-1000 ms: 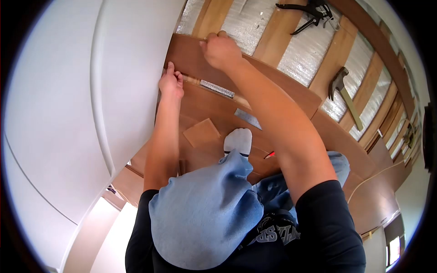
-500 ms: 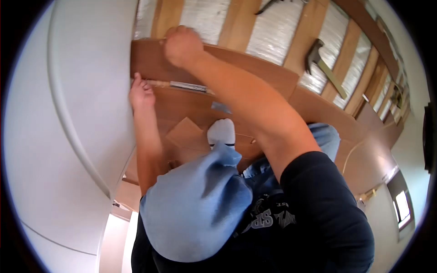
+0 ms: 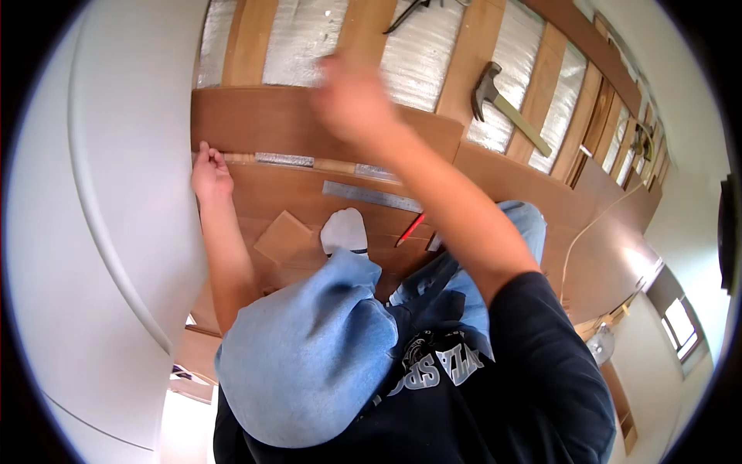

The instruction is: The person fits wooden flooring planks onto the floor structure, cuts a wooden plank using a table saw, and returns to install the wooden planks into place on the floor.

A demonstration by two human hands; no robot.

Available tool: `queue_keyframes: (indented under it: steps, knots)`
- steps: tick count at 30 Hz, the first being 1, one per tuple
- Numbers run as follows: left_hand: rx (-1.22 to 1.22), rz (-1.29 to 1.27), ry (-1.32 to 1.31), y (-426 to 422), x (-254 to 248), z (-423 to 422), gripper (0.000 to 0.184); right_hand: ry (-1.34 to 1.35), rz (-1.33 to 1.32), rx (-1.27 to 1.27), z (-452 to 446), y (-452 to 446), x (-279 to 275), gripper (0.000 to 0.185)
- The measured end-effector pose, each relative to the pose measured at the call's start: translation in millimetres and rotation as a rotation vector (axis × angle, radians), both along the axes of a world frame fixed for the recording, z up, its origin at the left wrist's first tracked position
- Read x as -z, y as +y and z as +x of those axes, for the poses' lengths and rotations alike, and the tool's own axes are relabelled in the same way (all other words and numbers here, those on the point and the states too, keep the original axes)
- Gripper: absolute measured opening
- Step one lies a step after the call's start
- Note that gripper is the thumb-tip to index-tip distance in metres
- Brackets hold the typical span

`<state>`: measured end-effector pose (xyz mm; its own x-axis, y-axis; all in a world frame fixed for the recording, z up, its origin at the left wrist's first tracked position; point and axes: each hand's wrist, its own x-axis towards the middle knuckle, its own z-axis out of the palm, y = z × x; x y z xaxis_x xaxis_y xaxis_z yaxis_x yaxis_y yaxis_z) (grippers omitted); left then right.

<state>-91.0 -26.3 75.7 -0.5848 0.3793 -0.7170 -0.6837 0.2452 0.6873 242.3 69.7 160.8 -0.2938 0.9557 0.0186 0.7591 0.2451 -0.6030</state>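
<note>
- Left hand up at the left end of the long brown board — fingertips at its lower edge, fingers partly curled; whether they pinch it, I cannot tell.
- And the right hand, a blur over the board's upper edge — cannot tell whether it grips or touches anything. The two hands are well apart.
- The board itself lies crosswise, left end by the tall white panel, a narrow gap under it showing wood and silvery sheeting.
- Just below that gap, on the wide brown panel, here's a metal ruler, with a red pencil near its right end.
- A square brown offcut sits left of the white-socked foot.
- Beyond the board, wooden slats alternate with silvery sheeting; a hammer rests across them, and a black tool is cut off at the top.
</note>
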Motion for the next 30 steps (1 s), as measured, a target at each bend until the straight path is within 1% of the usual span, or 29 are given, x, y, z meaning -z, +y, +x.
queue_keyframes:
  steps: [1,2,4,5,6,7,8,9,11,12,13,15,16,17,19,20,22,23,25,26,27,29,30]
  knots:
    - [-0.025,0.008,0.008,0,1,2,0.011,-0.22,0.202,-0.114,49,-3,3,0.031]
    - [-0.012,0.012,0.022,2,3,2,0.01,-0.047,0.016,0.193,91,-8,-16,0.031]
    - [0.0,0.015,0.057,3,3,6,0.012,-0.218,0.061,0.339,201,-23,14,0.042]
    - [0.004,0.02,0.079,7,-1,10,0.015,-0.418,-0.078,0.27,248,-43,1,0.049]
    - [0.009,-0.011,0.088,10,-5,13,0.016,-0.496,-0.145,0.322,278,-59,5,0.052]
    - [0.003,-0.013,0.103,11,-3,15,0.012,-0.564,-0.129,0.271,296,-68,1,0.054]
    - [0.032,-0.007,0.109,9,7,11,0.018,-0.565,-0.049,0.149,316,-69,4,0.05]
    - [0.06,-0.003,0.115,5,14,6,0.023,-0.557,-0.036,0.117,327,-64,7,0.05]
    - [0.032,0.007,0.112,7,9,11,0.03,-0.707,-0.253,0.133,335,-50,10,0.046]
    - [0.03,-0.003,0.116,7,5,12,0.038,-0.681,-0.239,0.135,337,-42,12,0.043]
    - [0.028,0.0,0.107,6,1,14,0.038,-0.689,-0.235,0.135,342,-38,13,0.043]
    - [0.031,0.025,0.118,6,12,7,0.03,-0.718,-0.38,0.01,338,-27,0,0.047]
    - [0.043,0.051,0.09,5,19,2,0.025,-0.739,-0.452,-0.012,337,-20,-2,0.051]
    - [0.057,0.056,0.088,5,26,-2,0.026,-0.759,-0.461,-0.034,334,-19,-9,0.047]
    - [0.073,0.046,0.1,6,31,-5,0.025,-0.67,-0.524,0.016,344,-20,-7,0.048]
    - [0.06,0.032,0.106,6,27,-2,0.024,-0.682,-0.533,0.026,348,-26,-5,0.048]
    - [0.053,0.016,0.107,8,26,-2,0.023,-0.513,-0.33,0.108,348,-38,-3,0.052]
    - [0.056,0.034,0.105,8,31,-5,0.022,-0.52,-0.334,0.116,344,-43,-5,0.052]
    - [0.076,0.059,0.086,7,31,-8,0.023,-0.373,-0.449,0.204,330,-47,-16,0.054]
    - [0.088,0.052,0.078,4,37,-10,0.023,-0.112,-0.801,0.351,323,-48,-33,0.05]
    - [0.074,0.068,0.059,3,41,-14,0.024,0.132,-0.808,0.27,328,-50,-35,0.038]
    - [0.069,0.094,0.042,8,44,-21,0.024,0.207,-0.727,0.323,331,-43,-30,0.035]
    - [0.074,0.086,0.053,6,41,-21,0.024,0.062,-0.725,0.304,330,-36,-39,0.037]
